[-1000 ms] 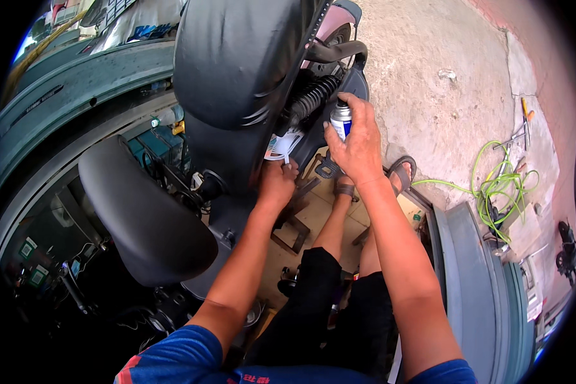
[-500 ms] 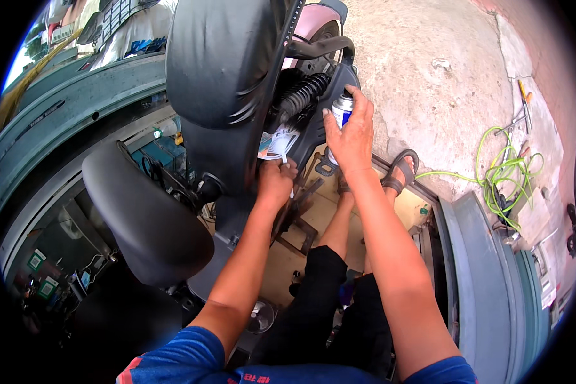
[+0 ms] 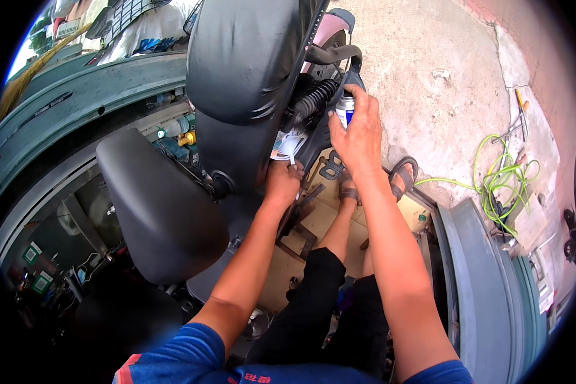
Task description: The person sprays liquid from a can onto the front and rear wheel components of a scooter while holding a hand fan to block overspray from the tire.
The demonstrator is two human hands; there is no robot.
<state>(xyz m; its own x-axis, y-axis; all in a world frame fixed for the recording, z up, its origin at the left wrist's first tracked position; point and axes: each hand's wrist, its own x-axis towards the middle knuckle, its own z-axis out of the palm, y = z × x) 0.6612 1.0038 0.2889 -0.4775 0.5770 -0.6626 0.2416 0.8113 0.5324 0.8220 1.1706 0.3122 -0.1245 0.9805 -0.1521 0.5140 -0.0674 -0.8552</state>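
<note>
My left hand (image 3: 283, 184) is closed around the white handle of what looks like a plastic hand fan (image 3: 290, 144). The fan's ribbed, partly printed blade lies low against the rear side of a black electric scooter (image 3: 237, 147), below its coil shock absorber (image 3: 317, 97). A blue and white spray can (image 3: 345, 110) with a black top stands upright in my right hand (image 3: 358, 137), thumb on the near side and fingers wrapped round the far side. Its lower part is hidden behind that hand.
A black padded seat or backrest (image 3: 163, 211) sits left of my left arm. Below my hands is a dark metal frame (image 3: 301, 240) over tiled floor. At right lie a coiled yellow-green hose (image 3: 502, 182) and tools on concrete, beyond grey-blue metal door panels (image 3: 480, 275).
The scooter and seat appear slightly farther right in view. My left hand and the fan shift right with them; my right hand stays close to its place, still gripping the can.
</note>
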